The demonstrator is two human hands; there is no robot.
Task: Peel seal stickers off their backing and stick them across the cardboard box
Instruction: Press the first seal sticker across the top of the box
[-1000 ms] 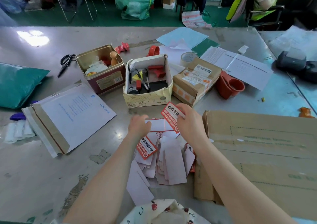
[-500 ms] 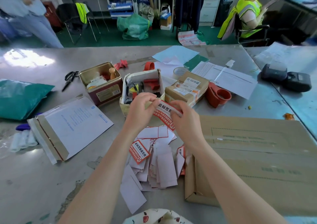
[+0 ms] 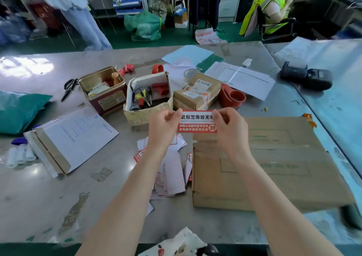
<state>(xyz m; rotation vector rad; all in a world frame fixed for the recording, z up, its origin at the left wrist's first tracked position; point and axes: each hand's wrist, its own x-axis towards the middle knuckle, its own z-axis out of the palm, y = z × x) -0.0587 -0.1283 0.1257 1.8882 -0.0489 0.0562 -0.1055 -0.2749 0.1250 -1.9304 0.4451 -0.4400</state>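
Head view: two bare hands hold one rectangular red-and-white seal sticker point(image 3: 197, 121) taut in the air. The left hand point(image 3: 164, 127) pinches its left end, the right hand point(image 3: 229, 129) its right end, fingers curled. Below the right hand lies one flat brown cardboard box point(image 3: 274, 163), matte, taped. Below the left, a loose heap of glossy white backing papers point(image 3: 172, 175) on the grey table point(image 3: 109, 197).

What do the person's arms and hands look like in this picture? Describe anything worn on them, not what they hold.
Both forearms are bare up to the frame's bottom edge: no sleeves show. The left hand and right hand wear no gloves, and no rings, watch or bracelet show on either. White cloth printed with small red shapes lies low between the arms; whether it is clothing is unclear.
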